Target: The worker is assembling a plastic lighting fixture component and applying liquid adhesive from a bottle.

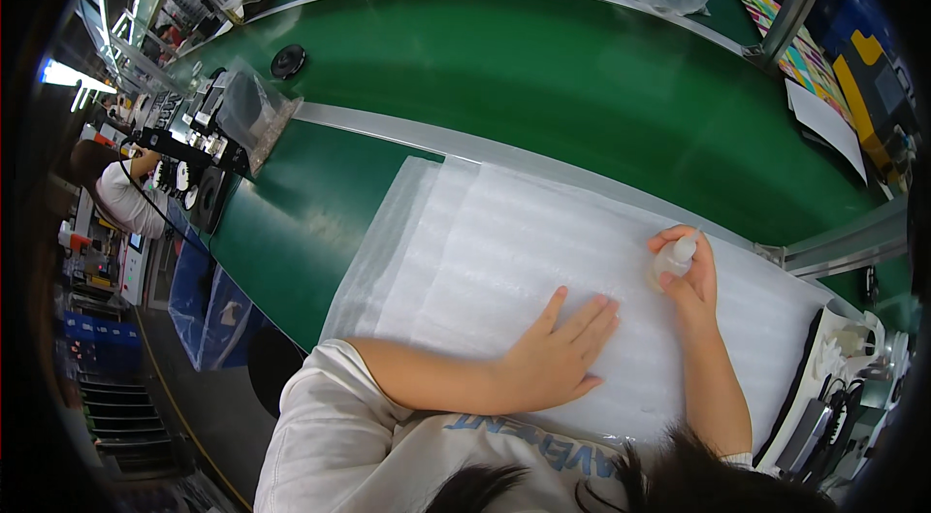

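White foam sheets (pixel 504 251), several layers deep, cover the near side of the green bench in front of me. My left hand (pixel 558 353) lies flat on the top sheet with its fingers spread, holding nothing. To the right of it, my right hand (pixel 693 280) is wrapped round a small translucent squeeze bottle (pixel 671 261) with a pale nozzle that points up and to the right. The bottle is over the right part of the sheets; whether its base touches them I cannot tell.
A metal strip separates the near bench from the green conveyor belt (pixel 543 57). A round black part (pixel 288 61) sits on the belt's far left. A clear bag (pixel 254 115) stands at the left beside equipment. Black tools (pixel 819 426) lie at the right. Another person (pixel 116 188) sits far left.
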Demonstrator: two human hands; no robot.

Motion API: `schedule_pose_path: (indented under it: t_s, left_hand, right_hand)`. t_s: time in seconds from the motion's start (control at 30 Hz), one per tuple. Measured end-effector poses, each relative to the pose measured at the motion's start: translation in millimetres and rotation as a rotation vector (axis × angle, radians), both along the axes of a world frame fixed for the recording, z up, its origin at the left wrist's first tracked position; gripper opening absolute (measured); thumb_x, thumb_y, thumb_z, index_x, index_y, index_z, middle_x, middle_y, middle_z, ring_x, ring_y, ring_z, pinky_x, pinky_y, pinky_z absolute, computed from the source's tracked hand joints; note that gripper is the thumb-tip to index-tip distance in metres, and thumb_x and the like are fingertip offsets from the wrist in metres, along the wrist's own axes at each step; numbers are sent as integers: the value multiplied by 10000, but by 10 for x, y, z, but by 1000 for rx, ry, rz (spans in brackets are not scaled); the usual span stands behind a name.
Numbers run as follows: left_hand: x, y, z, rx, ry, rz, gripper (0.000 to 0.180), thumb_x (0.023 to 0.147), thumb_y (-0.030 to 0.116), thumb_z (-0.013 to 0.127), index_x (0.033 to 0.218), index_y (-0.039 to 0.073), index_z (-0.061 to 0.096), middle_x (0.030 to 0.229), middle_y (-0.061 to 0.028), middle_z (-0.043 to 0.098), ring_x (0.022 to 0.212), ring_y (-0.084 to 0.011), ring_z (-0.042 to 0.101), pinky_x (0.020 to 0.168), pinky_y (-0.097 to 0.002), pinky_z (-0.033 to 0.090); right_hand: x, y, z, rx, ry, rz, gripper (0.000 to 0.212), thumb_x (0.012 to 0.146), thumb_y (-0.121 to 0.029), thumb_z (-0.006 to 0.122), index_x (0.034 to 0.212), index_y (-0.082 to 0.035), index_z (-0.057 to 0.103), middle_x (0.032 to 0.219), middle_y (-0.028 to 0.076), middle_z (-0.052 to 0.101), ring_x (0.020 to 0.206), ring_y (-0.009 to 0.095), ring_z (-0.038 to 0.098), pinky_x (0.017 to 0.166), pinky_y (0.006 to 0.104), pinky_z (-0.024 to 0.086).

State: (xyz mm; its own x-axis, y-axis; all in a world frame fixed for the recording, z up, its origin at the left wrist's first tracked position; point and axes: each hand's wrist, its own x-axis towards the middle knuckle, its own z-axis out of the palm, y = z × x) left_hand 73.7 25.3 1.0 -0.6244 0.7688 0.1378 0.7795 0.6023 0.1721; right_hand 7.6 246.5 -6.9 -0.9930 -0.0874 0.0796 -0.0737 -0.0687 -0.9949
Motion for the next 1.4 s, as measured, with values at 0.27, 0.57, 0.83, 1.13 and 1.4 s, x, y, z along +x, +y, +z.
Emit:
schedule_pose_path:
  t_s: [0.27,0.57,0.83,1.13,1.4]
  left_hand:
    - [-20,-2,39,76,23,-13,536,842,386,617,1213,-1,621,1354,-140,522,1272,-261,464,1066,-556,314]
    - [-47,3,65,72,10,-17,507,845,360,610,1205,4,625,1352,-143,526,1265,-263,474,1048,-535,344]
    - [-59,-17,69,88,-21,-8,506,825,337,635,1212,11,613,1361,-145,515,1259,-271,476,1016,-533,378]
    - [-103,-72,29,116,-101,16,543,779,300,681,1230,19,573,1370,-157,489,1221,-302,491,975,-544,408]
    - [-141,-12,129,102,-119,-9,549,753,278,709,1230,42,575,1355,-170,489,1208,-315,492,973,-538,414]
  right_hand:
    - [3,-3,5,2,-4,4,461,706,-110,594,1160,-57,535,1096,72,583,1090,182,514,984,346,367]
    - [2,9,0,8,-5,6,447,698,-86,575,1143,-57,539,1076,72,589,1076,185,520,989,350,366]
    - [2,-16,27,17,-14,15,438,709,-77,575,1145,-61,538,1078,70,584,1075,177,517,984,340,365]
    - [-25,-65,-88,-6,21,30,461,753,-68,581,1209,-62,513,1103,61,580,1078,162,523,951,328,403]
    - [-8,19,-16,0,39,60,424,785,-64,606,1202,-63,528,1108,55,582,1084,164,526,953,334,406]
